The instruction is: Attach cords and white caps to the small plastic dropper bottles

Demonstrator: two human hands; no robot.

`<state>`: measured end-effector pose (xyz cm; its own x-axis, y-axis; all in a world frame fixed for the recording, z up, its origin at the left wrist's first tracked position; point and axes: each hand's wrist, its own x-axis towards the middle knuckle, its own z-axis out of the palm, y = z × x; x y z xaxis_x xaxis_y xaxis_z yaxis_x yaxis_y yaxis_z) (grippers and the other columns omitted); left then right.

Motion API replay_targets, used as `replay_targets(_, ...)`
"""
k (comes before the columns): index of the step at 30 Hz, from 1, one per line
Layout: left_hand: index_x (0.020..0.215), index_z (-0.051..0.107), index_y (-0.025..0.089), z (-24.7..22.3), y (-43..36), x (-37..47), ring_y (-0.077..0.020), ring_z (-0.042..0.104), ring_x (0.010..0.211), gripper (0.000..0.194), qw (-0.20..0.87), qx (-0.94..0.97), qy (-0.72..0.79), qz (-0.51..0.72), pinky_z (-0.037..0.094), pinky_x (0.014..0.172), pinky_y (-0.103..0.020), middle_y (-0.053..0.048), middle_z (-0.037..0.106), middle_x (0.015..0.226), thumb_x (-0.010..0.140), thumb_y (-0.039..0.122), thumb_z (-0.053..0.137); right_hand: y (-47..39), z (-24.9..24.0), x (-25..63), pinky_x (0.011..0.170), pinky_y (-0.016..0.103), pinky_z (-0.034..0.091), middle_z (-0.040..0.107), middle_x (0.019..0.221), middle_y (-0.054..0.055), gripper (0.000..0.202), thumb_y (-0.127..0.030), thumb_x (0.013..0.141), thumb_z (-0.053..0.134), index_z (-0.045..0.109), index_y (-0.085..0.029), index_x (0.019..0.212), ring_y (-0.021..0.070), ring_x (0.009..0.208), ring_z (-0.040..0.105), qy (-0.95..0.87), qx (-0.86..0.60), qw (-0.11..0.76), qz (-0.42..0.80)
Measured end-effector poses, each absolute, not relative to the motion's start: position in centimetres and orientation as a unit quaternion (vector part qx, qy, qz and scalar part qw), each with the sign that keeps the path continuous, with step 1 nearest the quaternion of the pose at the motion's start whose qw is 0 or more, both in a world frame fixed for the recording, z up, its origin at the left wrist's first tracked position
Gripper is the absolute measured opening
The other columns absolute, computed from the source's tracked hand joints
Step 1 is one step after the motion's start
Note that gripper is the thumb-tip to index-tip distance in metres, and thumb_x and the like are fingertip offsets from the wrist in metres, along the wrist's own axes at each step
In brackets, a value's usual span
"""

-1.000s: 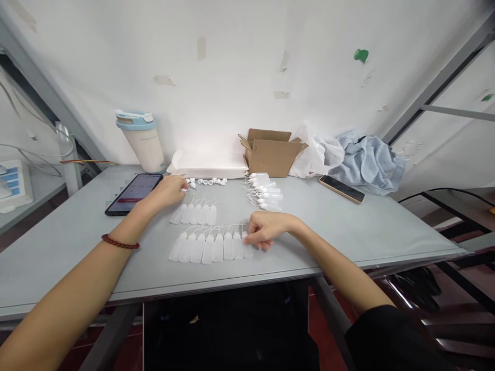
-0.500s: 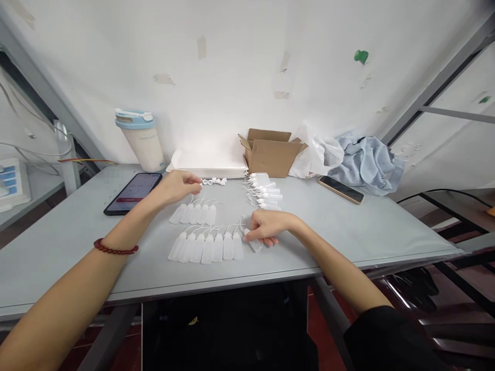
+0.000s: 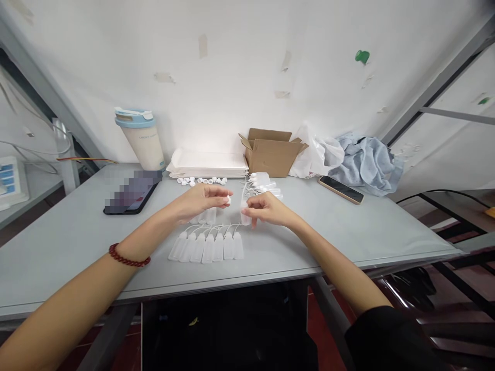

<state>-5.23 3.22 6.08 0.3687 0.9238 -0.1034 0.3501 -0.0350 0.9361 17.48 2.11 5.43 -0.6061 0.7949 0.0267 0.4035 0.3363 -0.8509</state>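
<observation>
Between its thumb and fingers my left hand [image 3: 207, 200] pinches a small white cap [image 3: 228, 200]. To its right, my right hand [image 3: 266, 208] grips a translucent squeeze bottle [image 3: 245, 211] upright, its thin tube pointing up. A row of several similar bottles [image 3: 209, 248] lies below the hands. Another group [image 3: 209, 216] is partly hidden under my left hand. More bottles [image 3: 266, 181] lie behind my right hand. Several loose white caps [image 3: 211, 181] are scattered behind my left hand.
Along the wall stand a cup [image 3: 142, 141], a white stack [image 3: 209, 165], an open cardboard box [image 3: 273, 157], a plastic bag [image 3: 315, 154] and a blue cloth [image 3: 367, 162]. One phone [image 3: 131, 193] lies left, another [image 3: 340, 189] right.
My left hand has moved right from the loose caps, now with a cap in its fingers. My right hand has lifted the bottle off the table and raised it upright, bringing it nearer my left hand.
</observation>
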Motion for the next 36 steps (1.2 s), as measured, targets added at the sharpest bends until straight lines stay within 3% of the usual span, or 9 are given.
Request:
replay_targets(4,0.1,0.072,0.02,5.4,3.0,-4.6,-0.0233,0.065,0.101,0.036,0.568,0.62,0.418,0.345,0.047,0.095,-0.041,-0.007,0.072,0.104,0.07,0.039,0.076,1.9,5.1,17.0,0.045,0.021,0.04,0.065,0.066,0.002,0.036,-0.046,0.081,0.062,0.061,-0.014,0.066,0.0142,0.055,0.067,-0.764,-0.357,0.216,0.493)
replay_targets(10,0.092,0.072,0.019,5.1,2.5,-3.8,-0.02,0.062,0.095,0.029,0.591,0.627,0.36,0.358,0.049,0.085,-0.036,-0.008,0.068,0.107,0.072,0.04,0.075,1.9,4.8,16.7,0.045,0.021,0.043,0.069,0.072,0.004,0.032,-0.045,0.08,0.064,0.064,-0.014,0.072,0.0132,0.053,0.067,-0.741,-0.341,0.24,0.526)
replay_targets(16,0.09,0.071,0.019,5.5,2.3,-3.6,-0.0182,0.062,0.087,0.027,0.556,0.657,0.369,0.351,0.049,0.083,-0.035,-0.006,0.069,0.099,0.073,0.041,0.073,1.8,4.9,16.6,0.043,0.02,0.042,0.067,0.069,0.002,0.029,-0.041,0.081,0.063,0.064,-0.013,0.074,0.011,0.047,0.064,-0.737,-0.348,0.259,0.518)
replay_targets(21,0.092,0.069,0.02,5.7,2.3,-3.9,-0.0194,0.062,0.085,0.03,0.494,0.691,0.405,0.337,0.049,0.082,-0.036,-0.006,0.069,0.105,0.074,0.044,0.069,1.9,4.7,16.7,0.041,0.019,0.038,0.061,0.064,-0.001,0.031,-0.042,0.083,0.062,0.061,-0.014,0.069,0.0098,0.046,0.062,-0.739,-0.344,0.271,0.512)
replay_targets(26,0.089,0.068,0.02,6.1,2.3,-4.0,-0.0219,0.063,0.094,0.027,0.45,0.71,0.418,0.344,0.048,0.087,-0.036,-0.006,0.069,0.107,0.075,0.043,0.067,2.2,4.5,16.7,0.045,0.021,0.041,0.057,0.059,-0.003,0.03,-0.042,0.086,0.058,0.063,-0.015,0.074,0.0075,0.046,0.055,-0.735,-0.346,0.29,0.506)
replay_targets(31,0.083,0.068,0.02,6.0,2.3,-3.9,-0.0223,0.064,0.093,0.024,0.419,0.718,0.436,0.345,0.049,0.086,-0.035,-0.005,0.071,0.098,0.075,0.042,0.067,2.3,4.5,16.5,0.046,0.021,0.04,0.063,0.079,0.001,0.025,-0.04,0.086,0.057,0.064,-0.015,0.085,0.0059,0.05,0.053,-0.725,-0.384,0.289,0.494)
replay_targets(36,0.084,0.07,0.018,5.7,2.6,-3.9,-0.0205,0.066,0.083,0.025,0.42,0.699,0.464,0.346,0.052,0.081,-0.035,-0.004,0.071,0.082,0.076,0.041,0.066,2.6,4.2,16.4,0.044,0.021,0.04,0.061,0.088,0.002,0.025,-0.028,0.074,0.069,0.059,-0.017,0.094,0.0061,0.052,0.052,-0.712,-0.409,0.315,0.476)
